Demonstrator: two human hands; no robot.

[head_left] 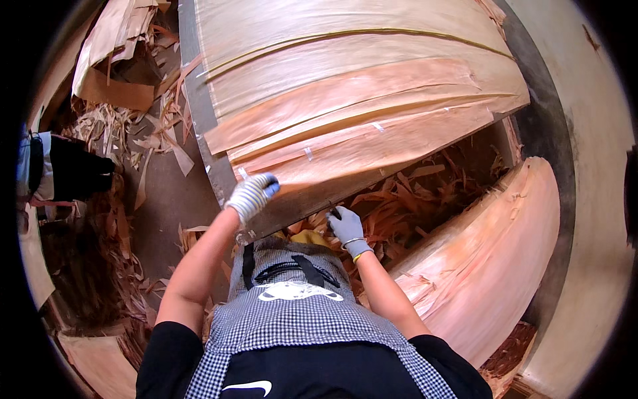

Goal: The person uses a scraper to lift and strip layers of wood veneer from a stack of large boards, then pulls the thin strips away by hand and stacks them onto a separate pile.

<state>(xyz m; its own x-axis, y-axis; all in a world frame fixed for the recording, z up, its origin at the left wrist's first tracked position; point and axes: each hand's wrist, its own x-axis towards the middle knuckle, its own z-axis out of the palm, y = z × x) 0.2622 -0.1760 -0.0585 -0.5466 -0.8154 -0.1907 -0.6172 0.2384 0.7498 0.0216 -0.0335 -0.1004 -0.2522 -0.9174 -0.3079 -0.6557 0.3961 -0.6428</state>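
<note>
My left hand point(252, 197), in a striped white and grey glove, is over the near left corner of a stack of thin wood veneer sheets point(345, 143). Its fingers are curled; whatever they may hold is hidden. Short whitish tape strips point(308, 154) dot the top sheet along its near side. My right hand point(347, 226), in a grey glove, is just off the table's near edge point(292, 207), fingers bent together around something small and dark that I cannot make out. A clear, shiny object point(246, 236) shows below my left wrist.
A second pile of veneer sheets point(485, 259) curves along my right. Torn veneer scraps point(405, 199) fill the gap between it and the table. More scraps point(176, 149) litter the floor at left, near stacked offcuts point(119, 63) and a dark cloth-like bundle point(76, 166).
</note>
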